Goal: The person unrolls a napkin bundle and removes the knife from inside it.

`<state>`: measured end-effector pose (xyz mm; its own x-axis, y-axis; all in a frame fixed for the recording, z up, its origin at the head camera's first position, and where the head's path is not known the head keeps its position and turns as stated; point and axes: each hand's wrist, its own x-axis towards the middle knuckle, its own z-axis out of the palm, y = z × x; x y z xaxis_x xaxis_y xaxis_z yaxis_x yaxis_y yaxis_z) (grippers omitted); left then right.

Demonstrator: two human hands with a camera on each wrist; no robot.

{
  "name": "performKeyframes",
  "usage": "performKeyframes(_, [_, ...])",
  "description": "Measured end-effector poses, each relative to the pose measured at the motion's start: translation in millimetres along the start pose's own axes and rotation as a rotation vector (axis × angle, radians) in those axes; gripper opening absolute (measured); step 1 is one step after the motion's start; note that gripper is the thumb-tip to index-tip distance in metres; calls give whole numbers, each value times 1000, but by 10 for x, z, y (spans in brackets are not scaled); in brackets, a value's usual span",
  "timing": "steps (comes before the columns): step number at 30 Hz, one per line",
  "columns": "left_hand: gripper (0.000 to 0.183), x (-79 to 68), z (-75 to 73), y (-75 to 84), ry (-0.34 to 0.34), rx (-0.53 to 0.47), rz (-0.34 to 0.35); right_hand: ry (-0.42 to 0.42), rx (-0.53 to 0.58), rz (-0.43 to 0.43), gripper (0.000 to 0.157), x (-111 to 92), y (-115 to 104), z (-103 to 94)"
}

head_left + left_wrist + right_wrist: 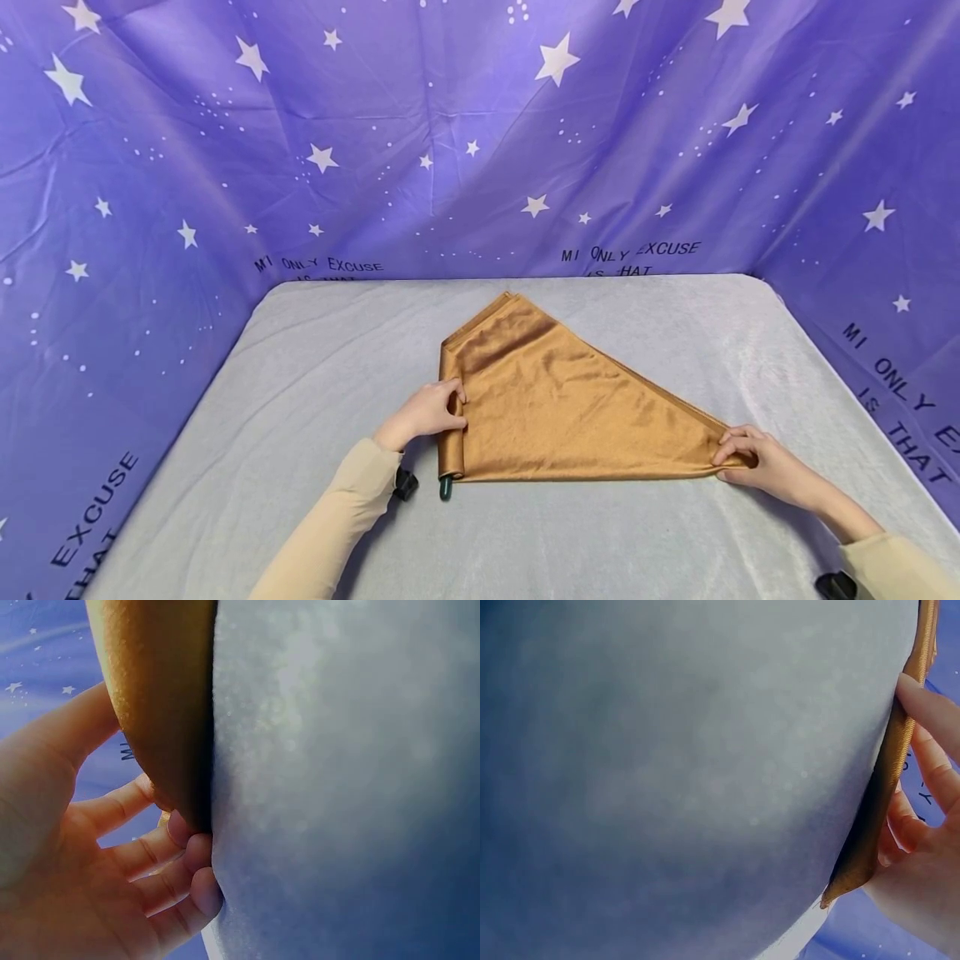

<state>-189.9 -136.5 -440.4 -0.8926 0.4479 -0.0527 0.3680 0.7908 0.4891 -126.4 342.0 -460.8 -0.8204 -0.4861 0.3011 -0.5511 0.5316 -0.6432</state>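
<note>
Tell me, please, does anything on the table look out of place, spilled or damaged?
Nothing looks spilled or damaged. One small oddity: a dark green tip pokes from the near end of the rolled edge of the brown cloth; its colour contrasts, and the rest is hidden.

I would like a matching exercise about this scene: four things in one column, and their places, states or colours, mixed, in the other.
Column one
1. Left hand
2. Right hand
3. Dark green tip
4. Backdrop

Column two
A. purple with white stars
B. holds the narrow right corner of the golden-brown cloth
C. sticks out from the near end of the roll
D. grips the roll

Right pairs: 1-D, 2-B, 3-C, 4-A
</note>
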Motion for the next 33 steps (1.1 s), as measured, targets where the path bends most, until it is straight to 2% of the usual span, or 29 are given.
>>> performKeyframes(10, [22, -15, 6, -64, 19, -54, 24, 2, 6, -2, 30, -4, 6, 3])
performKeyframes(16, [19, -44, -4, -97, 21, -120, 27, 12, -3, -21, 32, 0, 5, 9])
performKeyframes(21, [16, -81, -6, -140, 48, -169, 32, 14, -5, -39, 33, 4, 11, 14])
performKeyframes(29, [19, -169, -39, -195, 110, -339, 29, 15, 2, -51, 33, 10, 8, 16])
performKeyframes(33, [20, -201, -44, -248, 108, -452, -19, 12, -1, -49, 33, 8, 11, 13])
